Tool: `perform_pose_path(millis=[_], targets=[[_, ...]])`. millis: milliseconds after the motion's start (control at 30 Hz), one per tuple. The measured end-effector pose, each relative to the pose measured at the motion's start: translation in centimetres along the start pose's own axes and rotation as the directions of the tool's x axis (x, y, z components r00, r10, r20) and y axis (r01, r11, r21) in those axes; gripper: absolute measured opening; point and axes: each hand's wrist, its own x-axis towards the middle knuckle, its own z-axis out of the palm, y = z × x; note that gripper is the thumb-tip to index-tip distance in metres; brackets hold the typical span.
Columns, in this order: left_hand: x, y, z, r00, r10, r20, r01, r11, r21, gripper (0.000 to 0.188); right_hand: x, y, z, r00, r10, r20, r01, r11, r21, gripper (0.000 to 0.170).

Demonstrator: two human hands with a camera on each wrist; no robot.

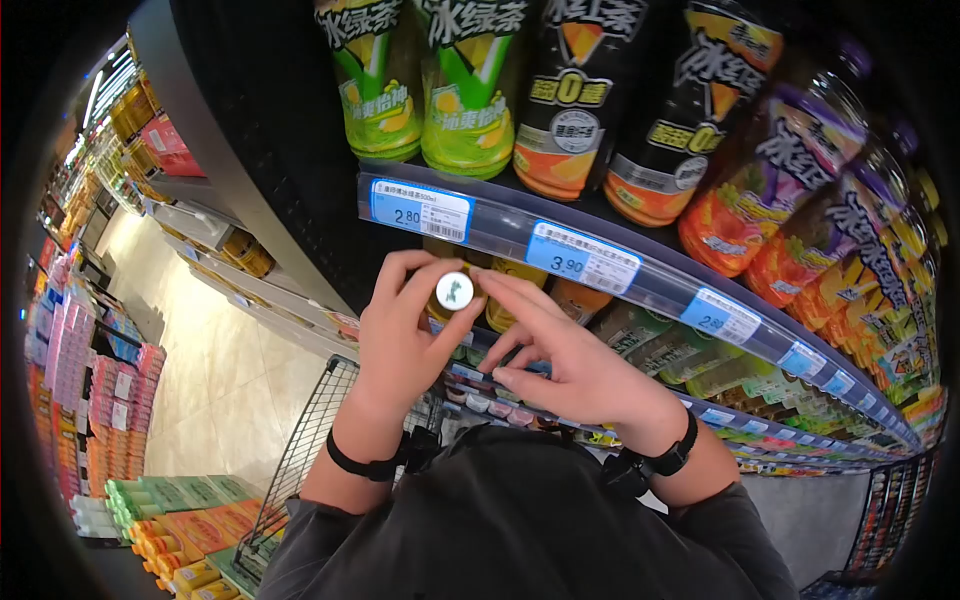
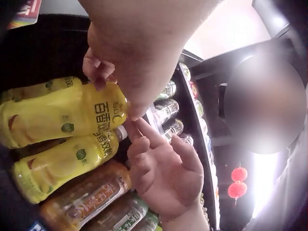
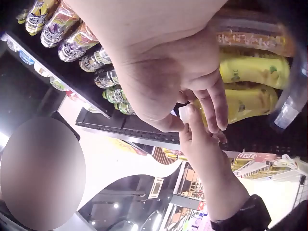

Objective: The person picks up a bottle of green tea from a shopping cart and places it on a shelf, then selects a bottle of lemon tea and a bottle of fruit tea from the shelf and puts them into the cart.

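Left grip [image 1: 397, 335] is pinching a white cap [image 1: 454, 291], right grip [image 1: 578, 372] is loosely spread with fingertips right by it. Imo the cap could slip if that left thumb slackens or the right fingers knock it. It's tucked between left thumb and fingers, yellow bottles [image 2: 65, 113] just beyond.

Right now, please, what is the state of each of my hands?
Left hand: closed, holding the white-capped bottle near its top.
Right hand: open, fingers loosely extended toward the same bottle.
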Motion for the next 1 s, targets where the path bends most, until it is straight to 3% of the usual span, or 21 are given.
perform_pose_path(millis=[500,633,700,733,833,900,967,1000], targets=[[-7.1,6.7,0.0,0.975,0.126,-0.183,-0.12,0.992,0.04,0.034,-5.9,0.9,2.2,0.982,-0.159,0.098,0.167,0.983,-0.073,0.077],[-10.0,10.7,-0.2,0.994,0.004,-0.106,0.002,0.998,0.059,0.031,-9.0,2.3,3.1,0.983,-0.149,0.105,0.156,0.986,-0.061,0.076],[-11.5,12.8,-0.2,0.995,-0.06,-0.081,0.066,0.995,0.079,0.03,-10.8,3.3,3.8,0.999,-0.014,0.052,0.009,0.995,0.099,0.077],[-12.1,13.7,-0.2,0.994,-0.094,-0.055,0.096,0.994,0.043,0.03,-11.6,3.5,4.1,0.999,-0.032,0.009,0.031,0.998,0.055,0.078],[-14.0,16.5,-0.1,0.984,-0.177,-0.014,0.177,0.984,0.003,0.03,-13.4,6.5,4.7,0.995,-0.027,0.097,0.033,0.998,-0.057,0.076],[-15.1,18.0,-0.2,0.962,-0.266,0.055,0.27,0.958,-0.096,0.03,-15.0,6.7,5.0,0.991,0.017,0.136,-0.01,0.998,-0.054,0.077],[-16.2,18.8,-0.3,0.961,-0.27,0.054,0.274,0.957,-0.09,0.029,-16.6,6.4,5.3,0.965,0.131,0.227,-0.107,0.987,-0.117,0.076],[-16.8,19.1,-0.4,0.959,-0.278,0.057,0.283,0.953,-0.108,0.029,-17.5,6.5,5.6,0.974,0.064,0.219,-0.038,0.992,-0.12,0.073]])
